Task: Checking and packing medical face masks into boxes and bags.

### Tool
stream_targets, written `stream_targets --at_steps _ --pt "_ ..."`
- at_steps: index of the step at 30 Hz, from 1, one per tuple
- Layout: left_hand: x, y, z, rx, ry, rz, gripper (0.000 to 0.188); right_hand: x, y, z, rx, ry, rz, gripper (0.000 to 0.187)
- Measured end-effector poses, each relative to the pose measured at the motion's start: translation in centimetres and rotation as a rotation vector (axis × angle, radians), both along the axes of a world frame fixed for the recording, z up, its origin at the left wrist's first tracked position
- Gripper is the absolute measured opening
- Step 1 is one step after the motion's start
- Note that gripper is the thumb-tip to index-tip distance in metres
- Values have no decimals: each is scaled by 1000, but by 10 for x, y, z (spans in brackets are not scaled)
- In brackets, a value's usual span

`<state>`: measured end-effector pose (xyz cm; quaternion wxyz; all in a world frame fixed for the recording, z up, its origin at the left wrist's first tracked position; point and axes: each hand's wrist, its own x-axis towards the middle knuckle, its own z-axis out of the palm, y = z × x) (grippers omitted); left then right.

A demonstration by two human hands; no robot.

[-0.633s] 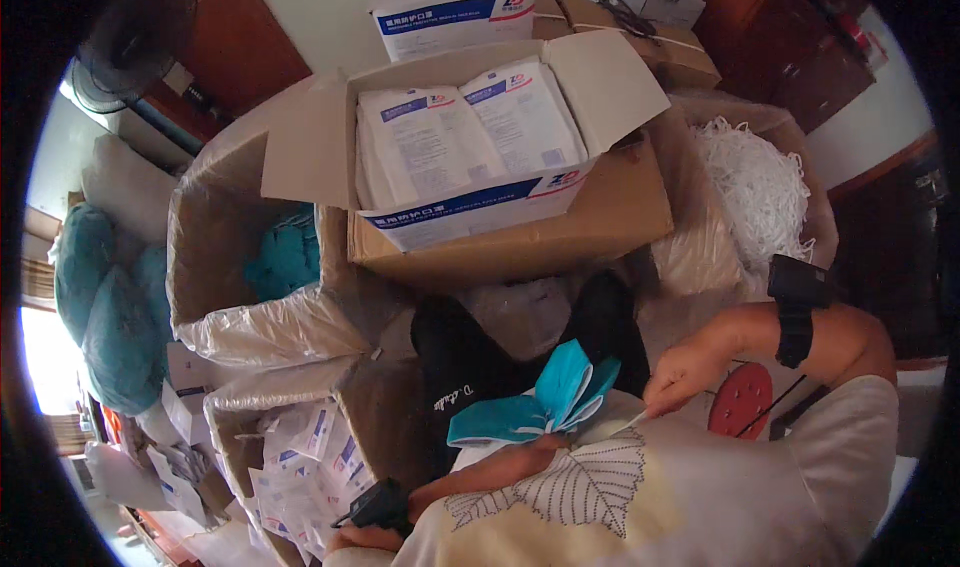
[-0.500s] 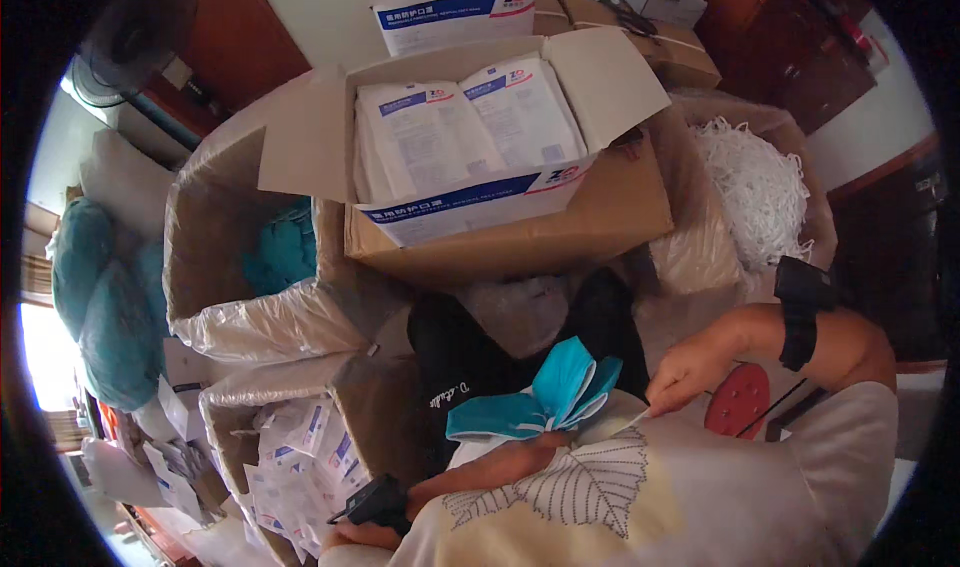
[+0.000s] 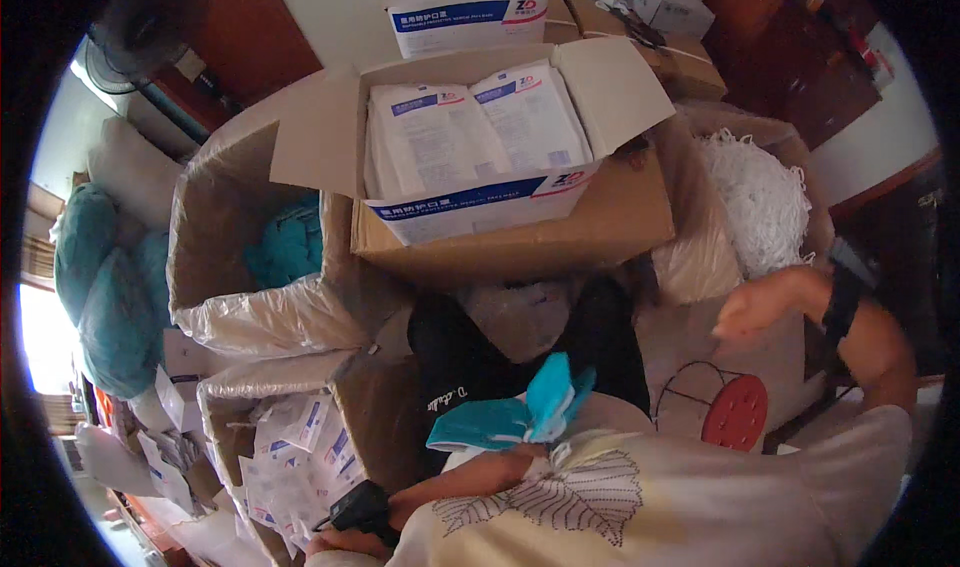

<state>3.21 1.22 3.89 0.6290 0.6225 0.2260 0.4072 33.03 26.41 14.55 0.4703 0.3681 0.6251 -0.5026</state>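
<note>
Teal folded face masks (image 3: 485, 422) fan out over my lap, pale along their edges. My left hand (image 3: 525, 457) is closed on them from below, its fingers partly hidden behind the masks and my shirt. Out to the right, my right hand (image 3: 745, 315) is raised and smeared by motion, with the fingers seemingly curled; no strap shows in it. It is nearest to a plastic-lined box heaped with white elastic straps (image 3: 755, 202). Below that hand stands a red round disc with holes (image 3: 735, 413) and a thin black frame.
Ahead, an open white carton (image 3: 480, 217) of packed white pouches (image 3: 440, 137) rests on a brown carton (image 3: 620, 212). To the left, a lined box (image 3: 250, 317) holds teal masks (image 3: 285, 242). Nearer, another box (image 3: 385, 417) holds printed clear packets (image 3: 300, 457).
My right hand has moved up and to the right, away from the masks; the white strap stretched from it no longer shows. The masks in my left hand have shifted slightly left.
</note>
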Motion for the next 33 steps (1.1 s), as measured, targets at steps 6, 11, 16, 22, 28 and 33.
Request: stream_targets --at_steps 6,11,16,22,28,33 --pt "-41 -32 -10 -690 -30 418 19 -23 -12 -57 -328 419 -372 28" --pt "-63 1 -13 -731 -761 855 18 -98 -71 -165 -368 504 -860 26" --pt "-82 10 6 -597 -925 872 19 -163 -97 -235 -300 516 -1125 31" --pt "-85 15 16 -611 -954 904 14 -192 -77 -148 695 1214 -577 44" --pt "-55 37 58 -771 -1047 959 23 -223 -103 -73 886 1175 21 57" --pt "-92 41 67 -780 -1099 722 80 -215 -100 -88 216 967 -257 43"
